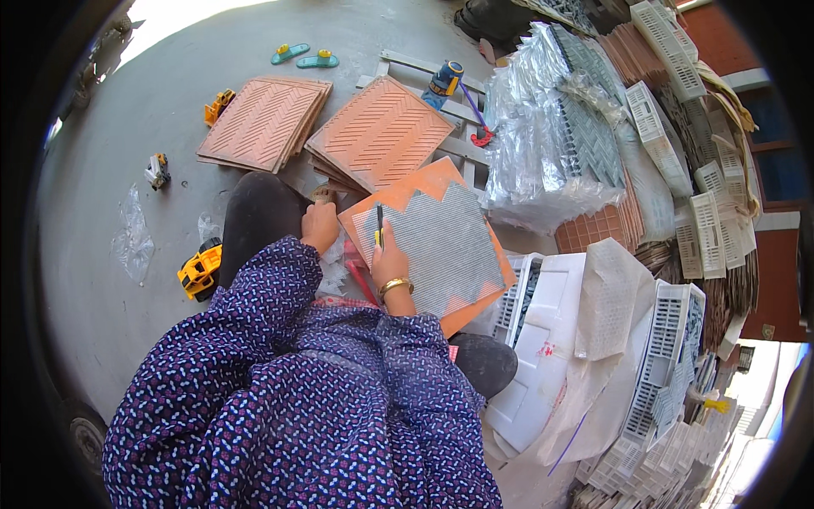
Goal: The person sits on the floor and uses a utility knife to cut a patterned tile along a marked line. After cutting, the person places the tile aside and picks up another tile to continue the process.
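An orange square board (440, 175) lies tilted across my lap, with a grey, finely ribbed sheet (449, 242) with zigzag ends on it. Over the sheet's left side, my right hand (390, 261) grips a slim black-and-yellow tool (378, 222), perhaps a knife or marker, pointing away from me. My left hand (320, 226) is closed beside the board's left corner, above my knee. At its fingertips is a small brownish thing (322, 194) too unclear to name. Beyond the board stand two stacks of orange herringbone-grooved panels (267, 119) (381, 131).
Plastic-wrapped grey tile sheets (543, 127) are stacked at the right, near white crates (661, 140). A blue bottle (443, 85) stands on a slatted rack (398, 66). A white foam box (534, 365) is beside my right knee. Toy trucks (200, 270) and teal slippers (318, 60) lie on the floor.
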The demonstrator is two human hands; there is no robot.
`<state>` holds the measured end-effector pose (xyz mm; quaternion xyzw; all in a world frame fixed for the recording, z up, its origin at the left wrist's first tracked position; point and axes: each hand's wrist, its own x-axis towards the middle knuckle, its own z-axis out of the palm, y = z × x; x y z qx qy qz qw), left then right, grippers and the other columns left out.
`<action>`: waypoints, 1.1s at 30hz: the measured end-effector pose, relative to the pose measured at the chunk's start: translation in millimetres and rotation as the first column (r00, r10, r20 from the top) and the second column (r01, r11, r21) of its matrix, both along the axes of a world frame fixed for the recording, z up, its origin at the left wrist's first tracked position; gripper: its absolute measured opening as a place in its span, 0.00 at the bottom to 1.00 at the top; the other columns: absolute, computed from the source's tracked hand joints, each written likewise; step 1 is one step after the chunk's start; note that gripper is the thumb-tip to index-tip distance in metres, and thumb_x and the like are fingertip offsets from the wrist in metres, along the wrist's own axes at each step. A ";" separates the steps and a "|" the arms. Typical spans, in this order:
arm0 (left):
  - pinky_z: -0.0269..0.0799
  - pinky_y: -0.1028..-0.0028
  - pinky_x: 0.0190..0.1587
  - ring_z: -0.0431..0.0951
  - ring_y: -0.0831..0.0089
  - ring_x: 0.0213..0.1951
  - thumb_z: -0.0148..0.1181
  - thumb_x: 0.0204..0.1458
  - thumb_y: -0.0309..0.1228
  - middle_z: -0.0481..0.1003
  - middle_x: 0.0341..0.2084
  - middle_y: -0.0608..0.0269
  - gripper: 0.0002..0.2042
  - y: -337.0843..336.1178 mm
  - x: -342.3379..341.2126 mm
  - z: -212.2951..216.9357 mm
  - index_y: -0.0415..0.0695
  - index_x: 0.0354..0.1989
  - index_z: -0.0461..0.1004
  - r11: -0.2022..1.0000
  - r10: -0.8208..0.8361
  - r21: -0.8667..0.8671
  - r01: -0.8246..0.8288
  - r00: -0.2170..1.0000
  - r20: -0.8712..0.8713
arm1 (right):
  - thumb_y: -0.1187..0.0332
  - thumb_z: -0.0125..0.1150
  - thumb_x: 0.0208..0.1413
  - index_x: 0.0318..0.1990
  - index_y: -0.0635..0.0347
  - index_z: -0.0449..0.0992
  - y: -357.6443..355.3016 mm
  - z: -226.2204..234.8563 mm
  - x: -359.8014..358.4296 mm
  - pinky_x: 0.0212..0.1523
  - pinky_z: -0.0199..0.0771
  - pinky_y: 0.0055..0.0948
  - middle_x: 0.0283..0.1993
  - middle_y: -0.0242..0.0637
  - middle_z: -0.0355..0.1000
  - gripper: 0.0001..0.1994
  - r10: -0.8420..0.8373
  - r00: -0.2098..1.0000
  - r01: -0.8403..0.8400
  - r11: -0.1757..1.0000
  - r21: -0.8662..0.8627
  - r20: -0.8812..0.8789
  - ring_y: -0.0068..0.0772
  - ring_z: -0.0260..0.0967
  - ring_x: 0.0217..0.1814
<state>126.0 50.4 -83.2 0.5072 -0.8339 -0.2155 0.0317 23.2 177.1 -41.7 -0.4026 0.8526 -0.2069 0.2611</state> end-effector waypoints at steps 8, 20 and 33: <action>0.66 0.64 0.36 0.70 0.56 0.34 0.56 0.40 0.27 0.69 0.27 0.54 0.06 5.4 -16.6 4.2 0.41 0.27 0.70 0.989 -0.070 0.091 0.120 0.900 -0.429 | 0.67 0.42 0.52 0.60 0.52 0.49 -41.0 22.9 0.3 0.38 0.65 0.46 0.35 0.59 0.68 0.26 0.083 0.996 -0.084 0.967 0.242 0.016 0.57 0.67 0.38; 0.67 0.66 0.29 0.74 0.57 0.27 0.54 0.38 0.27 0.73 0.19 0.52 0.04 4.4 -23.1 -2.6 0.41 0.21 0.72 0.963 0.166 0.265 -0.046 0.877 -0.452 | 0.67 0.57 0.45 0.57 0.66 0.49 -50.0 46.8 28.1 0.34 0.67 0.41 0.31 0.54 0.71 0.33 0.047 0.997 -0.063 0.948 0.311 0.058 0.51 0.69 0.35; 0.67 0.63 0.31 0.73 0.55 0.27 0.58 0.37 0.29 0.73 0.20 0.52 0.05 3.1 -23.3 3.6 0.42 0.19 0.71 0.941 0.213 0.336 -0.050 0.857 -0.469 | 0.60 0.56 0.47 0.57 0.63 0.50 -25.0 33.0 32.9 0.33 0.66 0.46 0.29 0.58 0.69 0.32 0.143 0.988 -0.120 0.952 0.283 -0.064 0.58 0.68 0.32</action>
